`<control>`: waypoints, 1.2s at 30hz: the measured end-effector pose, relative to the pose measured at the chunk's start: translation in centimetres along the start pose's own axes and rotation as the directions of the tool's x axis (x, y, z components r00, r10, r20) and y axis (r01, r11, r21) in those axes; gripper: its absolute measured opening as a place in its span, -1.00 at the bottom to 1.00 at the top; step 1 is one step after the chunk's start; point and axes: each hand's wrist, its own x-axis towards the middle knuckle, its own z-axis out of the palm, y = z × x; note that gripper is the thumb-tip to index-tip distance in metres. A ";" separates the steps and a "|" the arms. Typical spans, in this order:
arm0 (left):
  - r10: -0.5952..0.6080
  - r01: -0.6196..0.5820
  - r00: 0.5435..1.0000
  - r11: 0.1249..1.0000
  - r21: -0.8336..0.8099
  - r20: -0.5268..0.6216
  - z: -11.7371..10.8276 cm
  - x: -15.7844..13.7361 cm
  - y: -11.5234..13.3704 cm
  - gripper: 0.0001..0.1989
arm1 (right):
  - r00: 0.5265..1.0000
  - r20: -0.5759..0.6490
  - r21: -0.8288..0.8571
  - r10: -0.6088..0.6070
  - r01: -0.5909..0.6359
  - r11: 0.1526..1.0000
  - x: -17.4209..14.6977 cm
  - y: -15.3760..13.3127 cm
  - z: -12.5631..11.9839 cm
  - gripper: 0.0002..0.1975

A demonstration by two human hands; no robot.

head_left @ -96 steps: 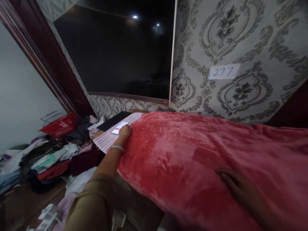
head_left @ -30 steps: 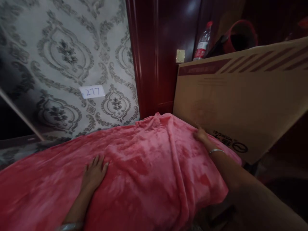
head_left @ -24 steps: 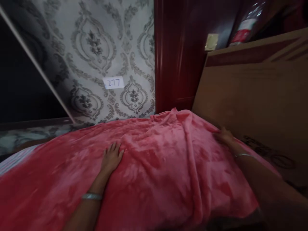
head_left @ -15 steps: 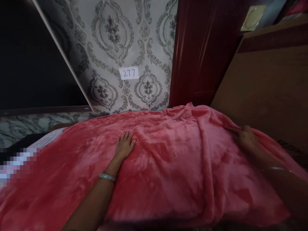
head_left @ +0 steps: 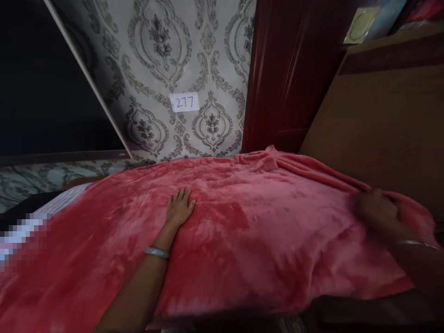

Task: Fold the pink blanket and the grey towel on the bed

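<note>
A pink-red plush blanket (head_left: 215, 254) lies spread over the surface in front of me. My left hand (head_left: 179, 208) rests flat on its middle, fingers stretched out. Over at the right side, my right hand (head_left: 376, 210) is closed on the blanket's edge, slightly blurred, with its fingertips partly hidden. Folds run from the back corner of the cloth towards that hand. The left half lies fairly smooth, with light and dark patches in the pile.
A large dark screen (head_left: 52, 88) stands at the back left. Behind the blanket is a patterned wall (head_left: 159, 60) bearing a paper label marked 277 (head_left: 185, 101). A dark red panel (head_left: 282, 69) and a brown board (head_left: 388, 125) border the right. Striped cloth (head_left: 65, 199) shows at the left.
My right hand has moved to the right, pulling the blanket's edge with it. The long raised fold right of the middle has flattened out. My left hand has stayed in place.
</note>
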 end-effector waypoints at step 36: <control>-0.005 0.003 0.999 0.999 0.054 0.040 1.1 0.8 -0.8 -0.37 | 0.972 0.044 0.432 -0.231 0.190 0.882 4.1 -26.0 2.9 -0.32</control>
